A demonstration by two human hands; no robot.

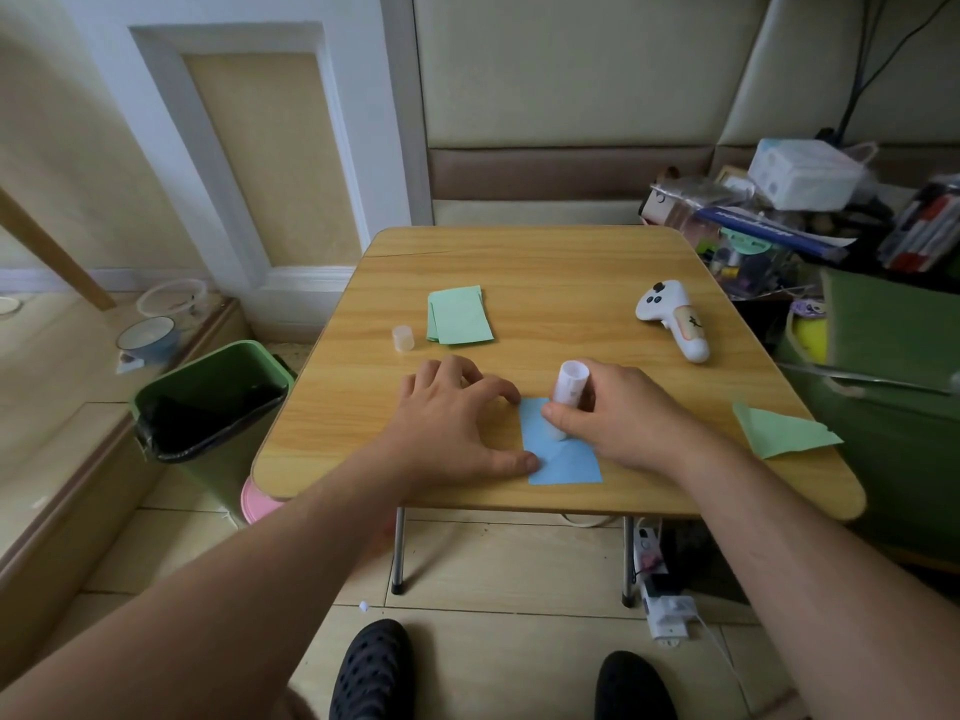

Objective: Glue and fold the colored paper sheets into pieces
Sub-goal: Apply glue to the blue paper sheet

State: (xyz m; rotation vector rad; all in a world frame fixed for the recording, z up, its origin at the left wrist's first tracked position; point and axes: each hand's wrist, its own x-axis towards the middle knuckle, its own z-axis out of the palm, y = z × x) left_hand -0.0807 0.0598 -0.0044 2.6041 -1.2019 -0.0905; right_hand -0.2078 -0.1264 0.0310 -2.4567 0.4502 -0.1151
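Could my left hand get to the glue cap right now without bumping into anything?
Probably yes. The glue cap stands alone on the table, just beyond the left hand, with bare wood between; the hand must first let go of the blue paper.

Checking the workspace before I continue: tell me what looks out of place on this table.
The folded green paper hangs over the table's right edge and could slip off. A white game controller, unrelated to gluing, lies at the far right.

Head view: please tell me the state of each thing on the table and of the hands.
Glue stick: uncapped, tip down on the blue paper.
Cap: off, standing alone.
Blue paper: flat.
Green sheets: stacked, unfolded.
Green piece: folded.
Left hand: pressing the paper.
Right hand: gripping the stick.
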